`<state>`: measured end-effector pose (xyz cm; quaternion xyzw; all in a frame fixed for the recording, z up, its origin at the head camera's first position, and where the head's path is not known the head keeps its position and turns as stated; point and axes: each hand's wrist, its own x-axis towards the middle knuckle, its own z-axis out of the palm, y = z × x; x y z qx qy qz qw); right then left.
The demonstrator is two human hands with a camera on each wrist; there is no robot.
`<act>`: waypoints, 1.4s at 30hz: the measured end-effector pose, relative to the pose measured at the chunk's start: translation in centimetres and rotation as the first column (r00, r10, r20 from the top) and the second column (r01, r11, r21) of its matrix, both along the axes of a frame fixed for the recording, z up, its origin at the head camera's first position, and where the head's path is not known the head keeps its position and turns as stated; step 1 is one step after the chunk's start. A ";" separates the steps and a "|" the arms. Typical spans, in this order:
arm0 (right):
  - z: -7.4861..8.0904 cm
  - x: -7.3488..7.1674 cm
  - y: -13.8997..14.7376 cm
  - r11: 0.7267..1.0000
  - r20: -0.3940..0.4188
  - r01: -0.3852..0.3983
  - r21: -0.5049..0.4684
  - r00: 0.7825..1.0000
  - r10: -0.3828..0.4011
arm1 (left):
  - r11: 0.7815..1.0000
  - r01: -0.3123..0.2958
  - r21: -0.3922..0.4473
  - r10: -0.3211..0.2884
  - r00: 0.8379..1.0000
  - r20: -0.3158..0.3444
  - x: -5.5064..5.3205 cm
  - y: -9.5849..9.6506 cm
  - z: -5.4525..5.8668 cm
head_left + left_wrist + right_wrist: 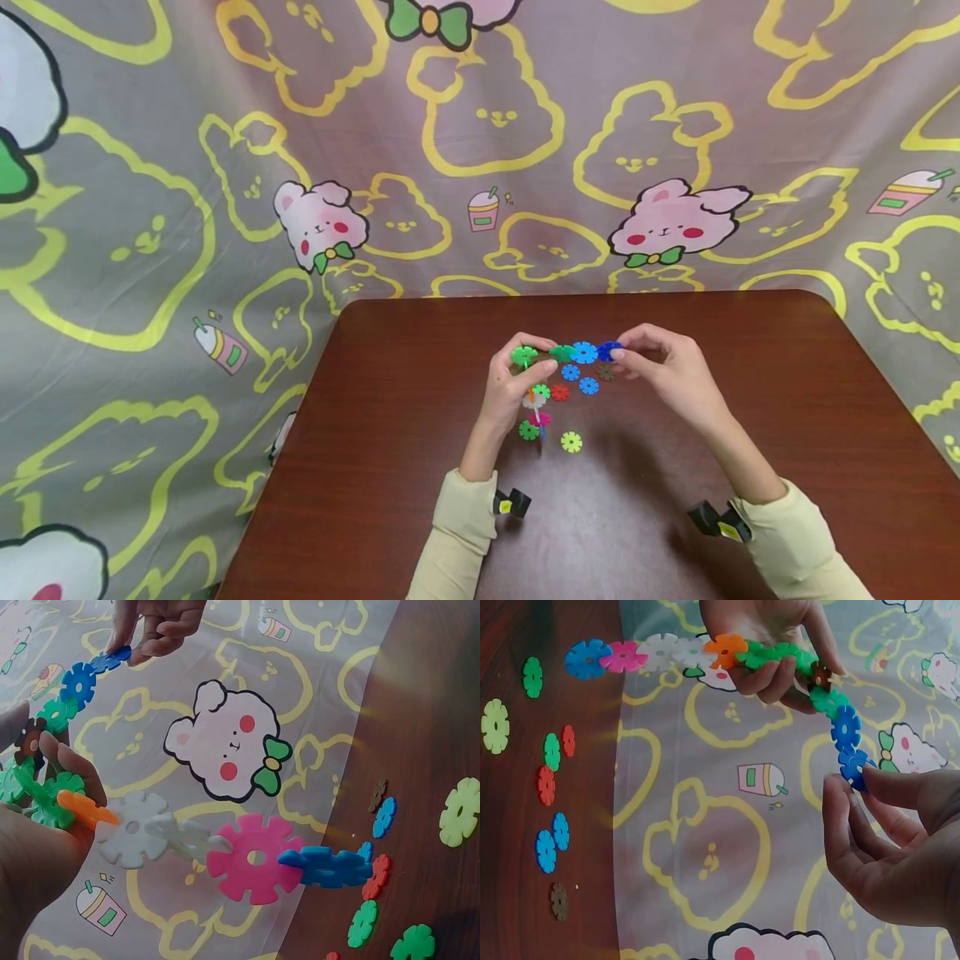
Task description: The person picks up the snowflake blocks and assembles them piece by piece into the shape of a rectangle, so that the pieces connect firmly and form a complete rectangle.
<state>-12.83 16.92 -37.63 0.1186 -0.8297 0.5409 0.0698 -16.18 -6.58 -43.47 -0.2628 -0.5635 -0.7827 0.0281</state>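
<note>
A chain of interlocked notched plastic snowflake discs hangs between both hands above the table. My left hand point(504, 387) grips it by the brown disc point(30, 741) and the green discs beside it. Below that hand dangle an orange disc point(726, 651), two whitish discs, a pink disc point(255, 859) and a blue disc point(330, 867). The other stretch runs right through a green disc point(562, 354) and a blue disc point(583, 352). At its end, my right hand point(671, 367) pinches a dark blue disc point(856, 769) between thumb and fingers.
Loose discs lie on the brown table point(360, 450) under the hands: a yellow disc point(572, 442), a red disc point(559, 392), a brown disc point(559, 901), and several blue and green ones. A cartoon-patterned curtain point(480, 108) hangs behind the table.
</note>
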 end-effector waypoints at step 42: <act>-0.1 0.2 -0.6 0.997 -0.083 0.005 0.081 0.997 0.002 | 1.000 0.025 0.010 -0.024 1.000 -0.008 0.0 0.1 -0.2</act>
